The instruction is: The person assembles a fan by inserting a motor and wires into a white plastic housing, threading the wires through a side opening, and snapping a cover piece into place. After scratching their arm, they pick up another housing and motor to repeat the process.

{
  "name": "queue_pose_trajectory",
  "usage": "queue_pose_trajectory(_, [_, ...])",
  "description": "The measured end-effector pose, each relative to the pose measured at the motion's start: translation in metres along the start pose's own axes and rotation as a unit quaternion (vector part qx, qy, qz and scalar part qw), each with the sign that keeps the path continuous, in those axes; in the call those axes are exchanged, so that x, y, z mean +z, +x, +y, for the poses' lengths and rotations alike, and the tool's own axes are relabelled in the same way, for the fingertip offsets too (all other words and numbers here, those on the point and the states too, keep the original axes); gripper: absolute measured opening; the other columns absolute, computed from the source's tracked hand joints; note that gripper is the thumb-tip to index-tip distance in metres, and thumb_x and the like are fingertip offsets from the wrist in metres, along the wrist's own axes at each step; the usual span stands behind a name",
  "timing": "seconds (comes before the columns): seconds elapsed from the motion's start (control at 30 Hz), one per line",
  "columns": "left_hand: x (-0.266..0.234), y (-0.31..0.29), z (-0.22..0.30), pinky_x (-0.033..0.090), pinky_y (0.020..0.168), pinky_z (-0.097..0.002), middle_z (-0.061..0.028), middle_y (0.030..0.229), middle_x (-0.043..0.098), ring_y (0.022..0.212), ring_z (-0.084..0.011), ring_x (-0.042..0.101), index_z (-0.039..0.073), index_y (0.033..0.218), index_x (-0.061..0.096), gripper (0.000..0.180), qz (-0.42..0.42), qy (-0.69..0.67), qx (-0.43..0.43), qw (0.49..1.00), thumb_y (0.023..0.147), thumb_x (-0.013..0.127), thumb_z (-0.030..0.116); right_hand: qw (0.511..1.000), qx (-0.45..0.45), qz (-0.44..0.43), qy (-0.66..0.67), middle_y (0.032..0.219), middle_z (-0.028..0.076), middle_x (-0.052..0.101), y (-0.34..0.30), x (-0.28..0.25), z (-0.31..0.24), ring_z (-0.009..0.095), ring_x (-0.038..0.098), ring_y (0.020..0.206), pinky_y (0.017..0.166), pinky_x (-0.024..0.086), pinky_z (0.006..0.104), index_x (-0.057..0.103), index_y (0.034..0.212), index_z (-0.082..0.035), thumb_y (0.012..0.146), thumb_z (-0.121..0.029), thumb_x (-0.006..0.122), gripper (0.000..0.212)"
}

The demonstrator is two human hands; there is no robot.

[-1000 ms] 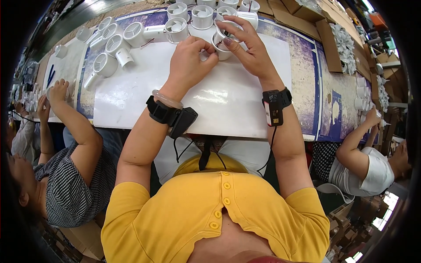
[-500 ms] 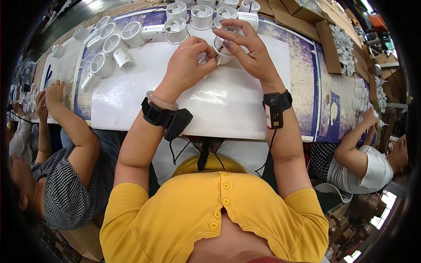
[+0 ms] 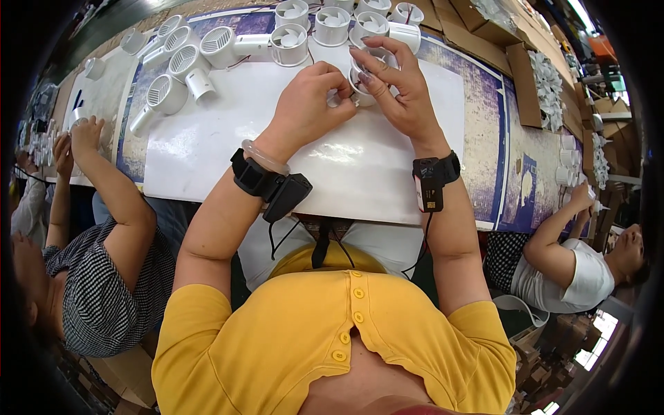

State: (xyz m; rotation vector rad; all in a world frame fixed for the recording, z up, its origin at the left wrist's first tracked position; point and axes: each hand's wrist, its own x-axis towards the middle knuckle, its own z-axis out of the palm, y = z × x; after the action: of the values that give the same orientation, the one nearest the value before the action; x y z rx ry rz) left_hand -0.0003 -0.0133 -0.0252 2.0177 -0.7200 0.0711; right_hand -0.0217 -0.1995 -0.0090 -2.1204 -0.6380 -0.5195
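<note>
My right hand (image 3: 403,91) is closed around a white round fan housing (image 3: 364,99), with the thumb on its near left side and the other fingers over its top. Dark thin wire shows at the housing's rim. Beside it, my left hand (image 3: 312,105) is closed in a pinch. A small white bit shows at its fingertips, too small to name. Behind the hands stand several white cylindrical housings with fan blades, one of them a fan housing (image 3: 289,55) with a handle pointing left. More white handheld fan bodies with slotted grilles, such as this fan body (image 3: 167,94), lie to the left.
A glossy white board (image 3: 277,176) lies on the worn blue table (image 3: 487,149). At the right stands a cardboard box (image 3: 523,83) with many white plastic parts beside it. Co-workers sit on both sides, a checked sleeve (image 3: 104,297) at left and a white shirt (image 3: 577,266) at right.
The whole view has shifted slightly. Both my hands have come a little nearer to me, still at the same fan housing.
</note>
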Motion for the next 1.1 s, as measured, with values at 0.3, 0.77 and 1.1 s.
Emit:
queue_pose_trajectory(0.3, [-0.008,-0.001,-0.004,0.049,0.076,-0.034,-0.009,0.094,0.061,0.087,-0.0265,0.058,0.004,0.071,0.062,0.012,-0.053,-0.013,0.015,0.998,0.068,0.068,0.013,0.994,-0.036,-0.037,-0.094,0.134,0.006,0.05,-0.002,-0.007,0.004,0.028,0.041,0.126,0.108,0.028,0.0409,0.067,0.119,-0.019,0.084,-0.014,0.063,0.036])
queue_pose_trajectory(0.77, [-0.023,0.0,-0.005,0.046,0.081,-0.0296,-0.0087,0.1,0.06,0.094,-0.0227,0.056,0.004,0.078,0.061,0.014,-0.158,-0.103,-0.013,0.982,0.074,0.066,0.016,0.99,0.069,-0.114,0.049,0.137,0.005,0.05,-0.011,-0.018,0.011,0.026,0.044,0.129,0.109,0.032,0.0364,0.055,0.132,-0.017,0.079,-0.023,0.071,0.055])
queue_pose_trajectory(1.1, [0.002,0.006,0.003,0.049,0.085,-0.0309,-0.0098,0.115,0.055,0.104,-0.0171,0.057,0.002,0.137,0.031,0.055,-0.129,-0.521,-0.152,0.83,0.099,0.047,0.038,0.924,0.097,-0.068,0.362,0.131,0.009,0.054,-0.006,-0.014,0.003,0.021,0.049,0.123,0.106,0.035,0.0328,0.051,0.132,-0.002,0.093,-0.036,0.055,0.051])
